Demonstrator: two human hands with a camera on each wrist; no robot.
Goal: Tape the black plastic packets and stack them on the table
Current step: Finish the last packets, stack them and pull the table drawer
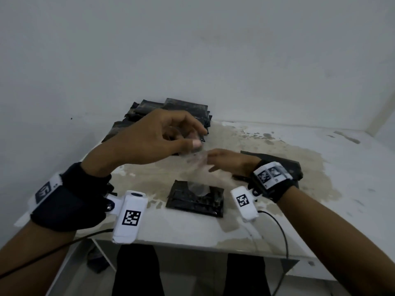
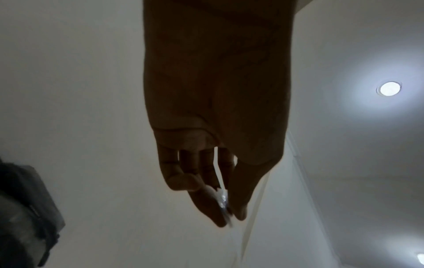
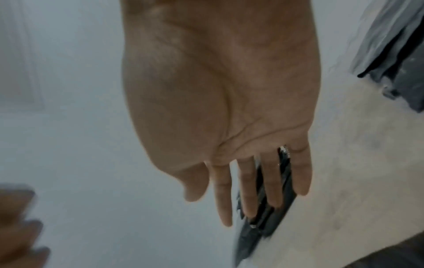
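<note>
We pinch clear tape in left hand | right hand fingers straight, empty | packet flat on table

- My two grips are both in view: the left hand raised, the right hand lower.
- One strip of clear tape, running from my left fingers down to the packet in front of me.
- One black packet lying alone near the front edge of the surface.
- One heap of black packets at the far left corner; I can make out at least four, but the overlap hides the exact number.
- One more dark packet behind my right wrist; whether others lie under it, I cannot tell.
- Two white tagged camera blocks, one at my left wrist, one at my right wrist.
- Two ceiling lights seen from the left wrist.
</note>
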